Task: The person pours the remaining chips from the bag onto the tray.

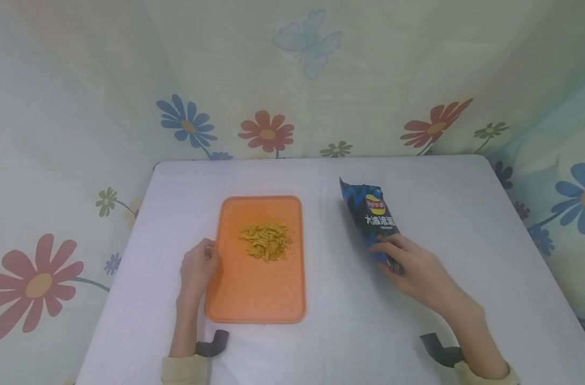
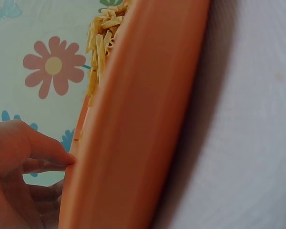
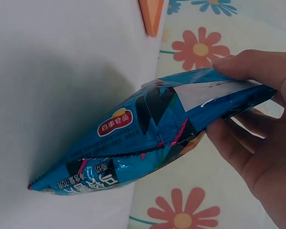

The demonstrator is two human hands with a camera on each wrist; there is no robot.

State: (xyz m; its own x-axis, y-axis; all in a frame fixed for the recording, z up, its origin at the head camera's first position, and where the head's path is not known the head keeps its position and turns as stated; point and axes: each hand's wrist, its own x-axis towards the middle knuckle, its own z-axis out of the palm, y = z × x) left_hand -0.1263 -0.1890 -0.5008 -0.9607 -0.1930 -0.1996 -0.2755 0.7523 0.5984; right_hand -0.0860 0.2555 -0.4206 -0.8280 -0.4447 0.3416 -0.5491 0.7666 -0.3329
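Note:
On the left of the table lies an orange tray (image 1: 256,294) with a small heap of broken yellow chips (image 1: 267,241) in its upper middle. My left hand (image 1: 199,267) holds the tray's left edge; in the left wrist view a fingertip (image 2: 70,160) presses the rim, with other fingers curled behind it. To the right, a blue and black chip bag (image 1: 367,214) leans away from me. My right hand (image 1: 415,272) grips its near end, thumb on one side and fingers on the other. In the right wrist view the bag (image 3: 128,138) narrows to a point at its far end.
A white cloth covers the table (image 1: 340,315). A flower-patterned curtain (image 1: 369,85) stands behind and at both sides. Dark curved pieces sit by the left wrist (image 1: 213,345) and the right wrist (image 1: 439,353).

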